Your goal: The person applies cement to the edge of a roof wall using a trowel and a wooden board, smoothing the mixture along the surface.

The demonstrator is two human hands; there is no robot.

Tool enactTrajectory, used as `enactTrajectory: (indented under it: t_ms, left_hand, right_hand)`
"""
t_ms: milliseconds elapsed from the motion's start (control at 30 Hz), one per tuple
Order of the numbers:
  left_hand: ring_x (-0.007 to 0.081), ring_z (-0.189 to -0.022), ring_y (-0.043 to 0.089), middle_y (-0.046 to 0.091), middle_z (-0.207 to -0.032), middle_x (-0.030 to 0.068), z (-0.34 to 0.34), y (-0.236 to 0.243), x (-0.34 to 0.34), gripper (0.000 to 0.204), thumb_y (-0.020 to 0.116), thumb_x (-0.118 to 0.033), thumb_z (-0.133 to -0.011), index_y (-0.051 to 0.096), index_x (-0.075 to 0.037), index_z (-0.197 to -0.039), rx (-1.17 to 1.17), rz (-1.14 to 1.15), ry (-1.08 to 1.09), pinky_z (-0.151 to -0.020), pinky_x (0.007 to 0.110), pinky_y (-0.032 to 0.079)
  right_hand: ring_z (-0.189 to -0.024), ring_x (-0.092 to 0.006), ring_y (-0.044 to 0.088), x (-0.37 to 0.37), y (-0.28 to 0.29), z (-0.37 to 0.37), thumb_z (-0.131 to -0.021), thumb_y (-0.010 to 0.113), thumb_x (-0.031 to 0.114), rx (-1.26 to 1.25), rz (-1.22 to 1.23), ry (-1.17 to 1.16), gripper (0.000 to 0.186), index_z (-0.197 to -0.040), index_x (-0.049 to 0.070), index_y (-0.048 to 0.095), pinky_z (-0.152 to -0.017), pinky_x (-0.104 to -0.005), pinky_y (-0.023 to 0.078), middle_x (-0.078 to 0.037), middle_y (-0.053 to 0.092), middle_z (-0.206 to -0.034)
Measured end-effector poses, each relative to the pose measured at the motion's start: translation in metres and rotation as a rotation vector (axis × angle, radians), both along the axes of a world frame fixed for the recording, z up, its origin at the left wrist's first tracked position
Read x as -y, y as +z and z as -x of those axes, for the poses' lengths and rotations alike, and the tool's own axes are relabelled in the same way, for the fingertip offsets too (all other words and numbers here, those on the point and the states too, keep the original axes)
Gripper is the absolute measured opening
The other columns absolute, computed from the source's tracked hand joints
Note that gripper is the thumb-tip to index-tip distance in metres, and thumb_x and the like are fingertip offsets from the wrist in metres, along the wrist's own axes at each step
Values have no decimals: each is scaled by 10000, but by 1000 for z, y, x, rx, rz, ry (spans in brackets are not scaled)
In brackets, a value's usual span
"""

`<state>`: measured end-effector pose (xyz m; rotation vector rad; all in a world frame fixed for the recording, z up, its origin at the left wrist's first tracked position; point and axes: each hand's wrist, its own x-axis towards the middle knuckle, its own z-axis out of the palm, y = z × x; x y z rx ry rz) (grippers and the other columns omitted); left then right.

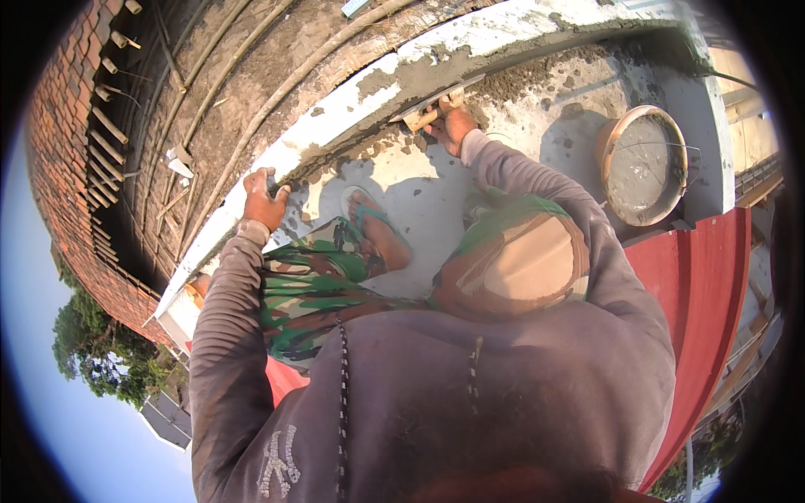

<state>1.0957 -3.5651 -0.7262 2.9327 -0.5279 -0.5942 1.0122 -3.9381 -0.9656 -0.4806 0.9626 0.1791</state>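
Note:
My right hand [453,127] grips the wooden handle of a plastering trowel [417,117], whose metal blade lies along the grey mortar band [493,54] on the inner side of a white concrete ledge [387,77]. Further left, my left hand [264,203] has its fingers curled on the ledge's top edge. Wet mortar lumps dot the pale floor below the band. A round bucket [644,180] of grey mortar, with a wire handle, stands on the right. My sandalled foot [381,235] rests on the floor between my arms.
Beyond the ledge lie long poles [293,88] on brown ground and a tiled roof [71,117] with projecting pole ends. Red metal sheeting [688,285] runs along the right, below the concrete wall [713,159]. Trees [105,348] and sky show at the far left.

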Motion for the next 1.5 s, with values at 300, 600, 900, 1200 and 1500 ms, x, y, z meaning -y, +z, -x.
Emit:
enactTrajectory:
  t_ms: [300, 600, 900, 1200, 1500]
  left_hand:
    - [425, -1163, 503, 459, -1261, 252, 3, 10, 18, 523, 746, -154, -857, 489, -29, -1295, -43, -45, 97, -1001, 438, 442]
    - [461, -1134, 534, 418, -1283, 254, 2, 8, 6, 521, 734, -143, -861, 476, -61, -1307, -52, -19, 54, -991, 453, 461]
    - [503, -1080, 581, 381, -1320, 318, -5, 2, 5, 561, 705, -178, -876, 427, -46, -1345, -73, -48, 73, -968, 476, 484]
    - [463, -1136, 579, 441, -1286, 291, -12, 22, 5, 553, 665, -218, -884, 459, 1, -1348, -243, -63, 144, -1019, 441, 460]
    - [465, -1233, 541, 414, -1425, 295, -20, 27, -5, 552, 635, -198, -907, 467, -17, -1400, -256, -136, 91, -1068, 459, 447]
  right_hand:
    - [-1129, -327, 612, -32, 20, 1, -1023, 579, 181, 125, -242, 116, 320, -1277, 81, 413, -995, -476, 550, -138, 547, -1224]
    - [-1045, -313, 630, 79, 76, 23, -995, 631, 181, 336, -142, 15, 265, -1172, 48, 483, -943, -492, 565, -144, 567, -1142]
    - [-911, -197, 681, 95, 119, 29, -944, 689, 104, 406, 292, 63, 278, -1172, 64, 537, -847, -415, 618, -95, 659, -1068]
    - [-965, -233, 674, 89, 178, 13, -886, 773, 159, 207, 450, 443, 354, -1150, 27, 578, -812, -378, 629, -96, 643, -1078]
    - [-1020, -279, 679, 78, 186, -6, -823, 756, 21, -37, 835, 360, 378, -1136, 8, 544, -857, -384, 596, -146, 662, -1100]
